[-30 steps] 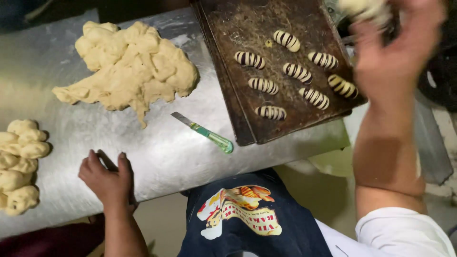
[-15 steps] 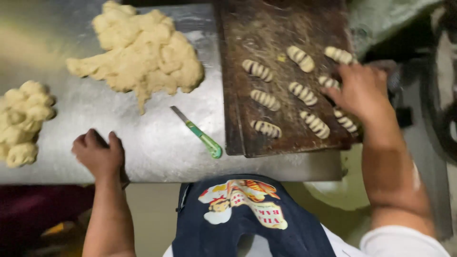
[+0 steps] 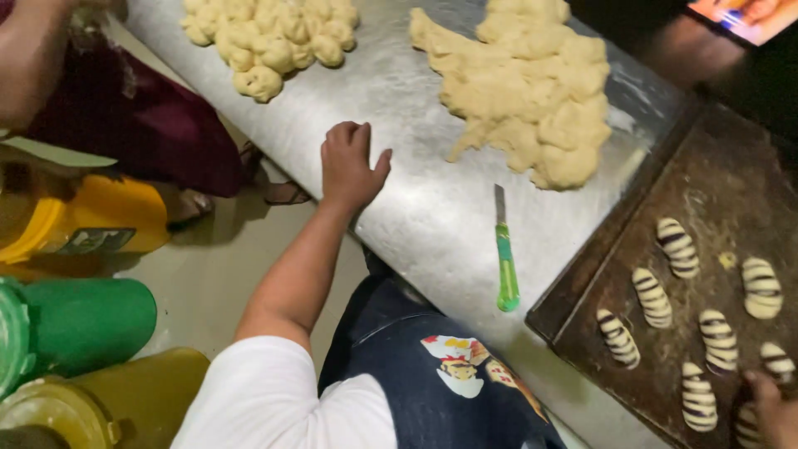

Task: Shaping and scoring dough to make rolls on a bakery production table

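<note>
Right hand point(image 3: 773, 407) lowered, tray point(image 3: 723, 199) (striped rolls point(image 3: 652, 297))

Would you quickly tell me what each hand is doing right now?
Left hand: empty, fingers loosely curled, resting on the metal table.
Right hand: mostly out of frame at the baking tray; grip cannot be told.

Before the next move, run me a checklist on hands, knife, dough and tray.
1. Left hand free: ok, it rests on the edge of the metal table, holding nothing.
2. Right hand free: cannot tell, only part shows at the frame's corner, by the tray.
3. Knife out of the way: ok, the green-handled knife lies flat, apart from both hands.
4. Dough mass on the table: ok, it sits beyond the knife tip.
5. Striped rolls spaced on the dark tray: ok, none touching.
6. Small dough pieces ready: ok, piled at the far end.
</note>
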